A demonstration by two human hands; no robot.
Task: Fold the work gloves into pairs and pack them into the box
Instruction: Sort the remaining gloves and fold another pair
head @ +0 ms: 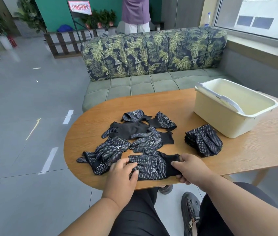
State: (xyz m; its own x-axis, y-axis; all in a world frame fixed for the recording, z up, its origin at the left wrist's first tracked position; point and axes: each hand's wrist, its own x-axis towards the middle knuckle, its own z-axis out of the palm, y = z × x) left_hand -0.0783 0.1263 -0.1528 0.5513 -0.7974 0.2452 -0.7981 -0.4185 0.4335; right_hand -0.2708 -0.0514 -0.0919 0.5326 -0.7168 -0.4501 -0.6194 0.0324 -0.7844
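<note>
The dotted glove (151,166) lies crosswise: right hand (188,167) pinches its cuff, left hand (122,172) rests flat on its fingers.

Two hands (122,172) (188,167), about seven loose gloves (147,139), one stack of gloves (203,140), one box (233,108), one surface (254,147), one sofa (151,65)
</note>
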